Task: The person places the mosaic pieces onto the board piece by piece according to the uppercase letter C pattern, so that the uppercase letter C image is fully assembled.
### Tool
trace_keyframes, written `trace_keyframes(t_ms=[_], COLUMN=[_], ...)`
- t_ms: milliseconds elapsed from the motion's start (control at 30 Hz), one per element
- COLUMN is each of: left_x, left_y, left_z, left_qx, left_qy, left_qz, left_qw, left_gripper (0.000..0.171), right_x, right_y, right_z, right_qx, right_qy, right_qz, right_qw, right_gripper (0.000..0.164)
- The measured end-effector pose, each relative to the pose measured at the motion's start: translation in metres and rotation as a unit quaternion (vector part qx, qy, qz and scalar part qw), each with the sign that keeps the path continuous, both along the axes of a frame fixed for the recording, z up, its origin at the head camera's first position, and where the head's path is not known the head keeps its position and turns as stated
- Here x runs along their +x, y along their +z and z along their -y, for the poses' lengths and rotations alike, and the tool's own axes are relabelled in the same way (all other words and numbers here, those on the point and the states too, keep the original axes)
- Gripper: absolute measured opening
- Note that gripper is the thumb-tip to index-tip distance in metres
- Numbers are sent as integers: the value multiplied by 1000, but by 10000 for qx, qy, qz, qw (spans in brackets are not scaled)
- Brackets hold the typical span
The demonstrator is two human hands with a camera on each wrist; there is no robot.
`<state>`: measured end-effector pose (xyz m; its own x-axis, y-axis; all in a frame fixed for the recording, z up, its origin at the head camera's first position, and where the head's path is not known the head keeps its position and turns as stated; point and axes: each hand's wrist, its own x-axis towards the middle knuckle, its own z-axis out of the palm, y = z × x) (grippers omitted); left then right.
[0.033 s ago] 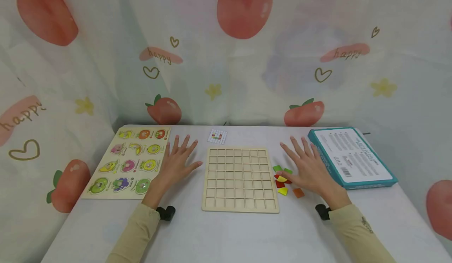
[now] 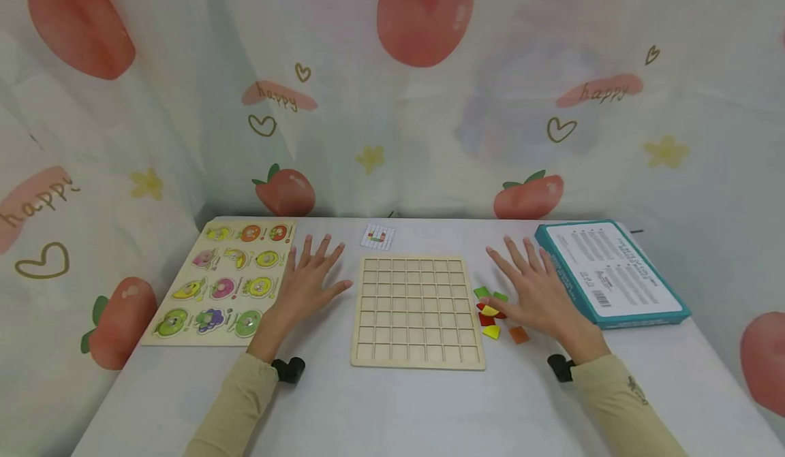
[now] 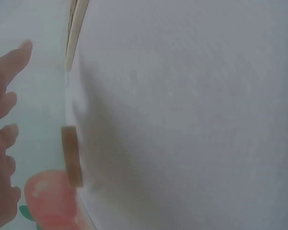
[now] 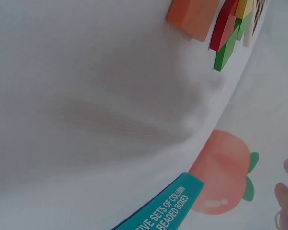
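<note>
Both hands hover over the table with fingers spread, holding nothing. My left hand point(image 2: 304, 288) is between a fruit puzzle board point(image 2: 150, 338) and a square wooden grid board point(image 2: 417, 367), overlapping the puzzle's right edge in the head view. To the right of the grid, my right hand point(image 2: 538, 297) is above and beside a small pile of coloured pieces: green point(image 2: 481, 292), red point(image 2: 486, 321), yellow point(image 2: 491, 332) and, apart, an orange square point(image 2: 518, 335). Its thumb partly covers the pile. In the right wrist view the orange piece point(image 4: 194, 17) lies flat on the cloth.
Behind the grid lies a small pattern card point(image 2: 377, 237). A teal and white box point(image 2: 613, 273) rests at the right, close to my right hand. White cloth covers the table point(image 2: 392, 416); a printed curtain point(image 2: 429, 137) hangs along its back edge.
</note>
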<state>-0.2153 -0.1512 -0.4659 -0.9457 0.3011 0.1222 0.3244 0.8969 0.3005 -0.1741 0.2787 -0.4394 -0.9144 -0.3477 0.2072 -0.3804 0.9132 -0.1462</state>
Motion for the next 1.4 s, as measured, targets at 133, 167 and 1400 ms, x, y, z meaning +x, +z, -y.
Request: trace_keyframes(t_ms=[133, 167, 1400], left_x=[0, 1, 6], left_y=[2, 3, -3], left_z=[-2, -3, -20], left_qx=[61, 54, 465], left_qy=[-82, -113, -958], left_qz=[78, 112, 2280], left_qw=[9999, 9999, 9678], left_gripper=[82, 82, 89], right_x=[0, -1, -29], right_y=[0, 0, -17], right_z=[0, 0, -4], right_qx=[46, 59, -1685], right_qy=[-22, -41, -210], right_qz=[110, 178, 2279], right_qw=[9999, 9998, 9588], right_gripper=[91, 91, 33])
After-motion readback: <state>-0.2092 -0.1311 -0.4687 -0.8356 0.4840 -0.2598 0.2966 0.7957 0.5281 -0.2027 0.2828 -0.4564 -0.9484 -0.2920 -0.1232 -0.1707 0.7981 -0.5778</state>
